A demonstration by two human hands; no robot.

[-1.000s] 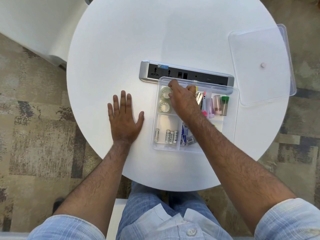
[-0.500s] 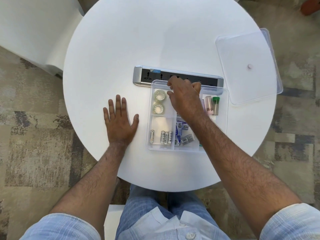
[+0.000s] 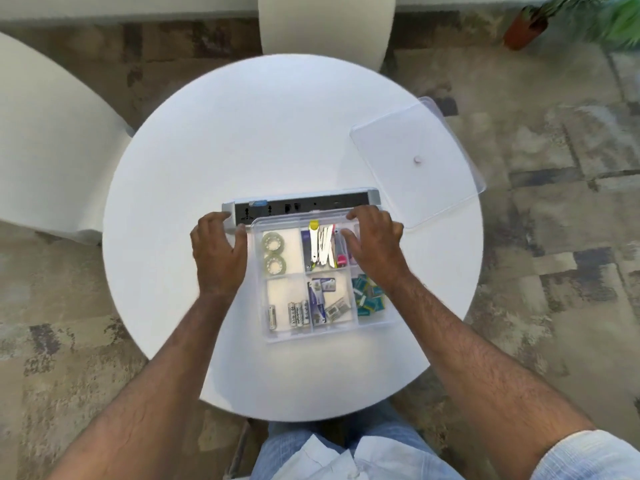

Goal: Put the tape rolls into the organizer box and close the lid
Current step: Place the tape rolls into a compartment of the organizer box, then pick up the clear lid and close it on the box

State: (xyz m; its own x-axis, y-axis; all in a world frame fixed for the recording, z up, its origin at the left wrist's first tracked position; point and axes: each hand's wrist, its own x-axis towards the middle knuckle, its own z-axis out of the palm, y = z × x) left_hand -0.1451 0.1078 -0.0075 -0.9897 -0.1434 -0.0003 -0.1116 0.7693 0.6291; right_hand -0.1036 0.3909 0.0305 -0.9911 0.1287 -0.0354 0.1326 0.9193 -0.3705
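The clear organizer box (image 3: 282, 289) stands open in the middle of the round white table (image 3: 242, 133). Two tape rolls (image 3: 274, 253) lie one behind the other in its far left compartment. My left hand (image 3: 216, 251) is curled against the box's far left corner, thumb on the wall. My right hand (image 3: 374, 240) grips the far right corner, fingers over the rim and thumb inside. The clear lid (image 3: 415, 161) lies flat at the table's far right, partly over the edge.
A grey and black power strip (image 3: 301, 204) lies right behind the box. Other compartments hold batteries (image 3: 294, 313), nail clippers (image 3: 320, 244) and small green packets (image 3: 369, 299). White chairs (image 3: 45, 150) stand at the left and far side. A potted plant (image 3: 523, 29) is far right.
My left hand left the table top and came to the box's left corner. My right hand shifted from the box's middle to its far right corner. The view pulled back.
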